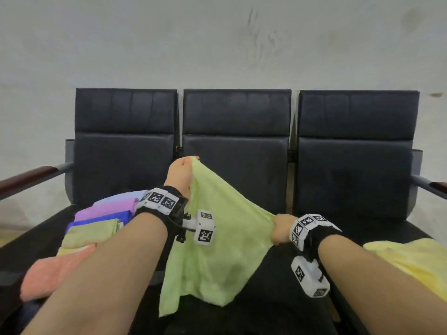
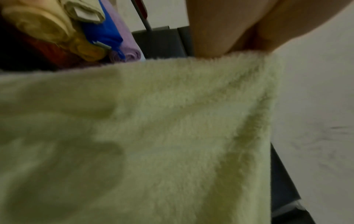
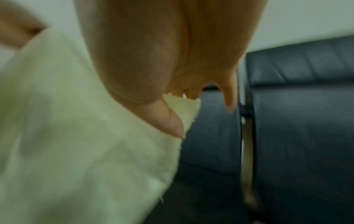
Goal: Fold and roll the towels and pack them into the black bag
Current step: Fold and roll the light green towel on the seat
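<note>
A pale wall backs a row of three black padded seats, and from the head view that bench is my work surface. My left hand is raised over the middle seat, pinching one corner of the green towel; my right hand sits lower and to the right, its fingers bunched round another corner. The cloth stretches between the two grips and hangs down toward the seat, which I judge is meant to open it flat before the first fold. On the left seat lies a row of rolled towels in lilac, blue, green, yellow and salmon, kept to one side, clear of the folding space. A loose yellow towel waits on the right seat. I see no black bag in any view.

From the left wrist, the green towel fills most of the picture, with my fingers gripping its top edge, and the coloured rolls show behind.

From the right wrist, my thumb presses the towel's corner against curled fingers, while one finger points free; the black seats lie beyond.
</note>
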A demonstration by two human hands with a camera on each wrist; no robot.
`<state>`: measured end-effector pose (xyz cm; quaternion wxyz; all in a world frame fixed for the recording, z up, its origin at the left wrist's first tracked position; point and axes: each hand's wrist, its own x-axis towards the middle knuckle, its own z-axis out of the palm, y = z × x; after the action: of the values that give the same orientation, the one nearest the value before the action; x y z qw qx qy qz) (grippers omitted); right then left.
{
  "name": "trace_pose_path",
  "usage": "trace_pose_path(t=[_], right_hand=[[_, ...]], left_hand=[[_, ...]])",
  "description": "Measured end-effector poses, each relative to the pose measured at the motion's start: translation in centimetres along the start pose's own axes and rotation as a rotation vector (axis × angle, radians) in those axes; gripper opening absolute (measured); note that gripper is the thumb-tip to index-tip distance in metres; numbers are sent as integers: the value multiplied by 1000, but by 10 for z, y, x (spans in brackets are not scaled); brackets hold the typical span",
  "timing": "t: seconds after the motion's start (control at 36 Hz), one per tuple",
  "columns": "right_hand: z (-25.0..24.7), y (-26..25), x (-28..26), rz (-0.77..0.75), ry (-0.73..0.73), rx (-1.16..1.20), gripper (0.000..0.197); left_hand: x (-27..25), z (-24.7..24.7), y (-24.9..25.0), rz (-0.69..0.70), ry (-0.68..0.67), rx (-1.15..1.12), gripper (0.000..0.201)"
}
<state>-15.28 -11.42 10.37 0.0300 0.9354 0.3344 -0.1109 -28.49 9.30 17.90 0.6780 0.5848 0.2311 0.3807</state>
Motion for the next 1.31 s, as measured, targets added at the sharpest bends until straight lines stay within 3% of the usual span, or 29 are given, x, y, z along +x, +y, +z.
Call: trace_pose_path(t=[0.17, 0.22, 0.36, 0.47, 0.56, 0.64, 0.75, 0.83, 0.92, 1.11, 1.31], right_hand=[[-15, 13, -11, -237, 67, -579, 34], [-20, 16, -18, -254, 145, -474, 33], [-26, 31, -23, -282, 417, 290, 28], [-31, 34, -18, -239, 597, 542, 22], [-36, 36, -12, -174, 542, 519, 41], [-42, 38, -10, -114, 568, 548, 20], [-50, 37, -16, -143, 633, 609, 15], [-54, 37, -26, -175, 611, 574, 16], [-57, 37, -35, -156, 608, 395, 13], [-60, 40, -43, -101, 622, 709, 5], [-72, 43, -45, -107, 685, 535, 12]], left_hand=[[13, -26, -8, 32, 152, 115, 22], [18, -34, -12, 24, 198, 182, 21], [18, -41, -17, 37, 294, 297, 34], [17, -41, -18, 66, 329, 362, 38], [17, -41, -15, 86, 328, 411, 38], [17, -40, -12, 108, 327, 449, 37], [17, -41, -7, 133, 332, 458, 38], [16, -43, -4, 126, 348, 461, 38], [15, -45, -1, 126, 347, 451, 38], [8, -37, 11, 181, 319, 452, 38], [4, -30, 33, 303, 321, 512, 38]])
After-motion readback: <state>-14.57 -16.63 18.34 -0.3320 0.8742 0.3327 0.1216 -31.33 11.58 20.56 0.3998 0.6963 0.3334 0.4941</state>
